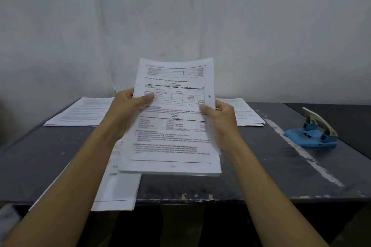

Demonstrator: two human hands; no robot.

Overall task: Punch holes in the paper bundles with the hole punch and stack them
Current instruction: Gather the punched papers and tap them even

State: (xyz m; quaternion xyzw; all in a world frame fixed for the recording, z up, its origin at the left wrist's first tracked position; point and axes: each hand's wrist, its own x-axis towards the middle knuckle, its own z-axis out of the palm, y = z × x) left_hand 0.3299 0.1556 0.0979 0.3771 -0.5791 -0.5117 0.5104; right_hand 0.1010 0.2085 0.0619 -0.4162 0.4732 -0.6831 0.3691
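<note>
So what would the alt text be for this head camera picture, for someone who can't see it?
Two hands, left hand and right hand, hold a printed paper bundle up over a dark table. A blue hole punch sits at right; other paper stacks lie behind.

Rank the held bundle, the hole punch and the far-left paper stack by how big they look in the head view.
1. Held bundle, largest, though it is nearest the camera.
2. Far-left stack, partly hidden by the left hand.
3. Hole punch, smallest.
The right hand grips the bundle too.
</note>
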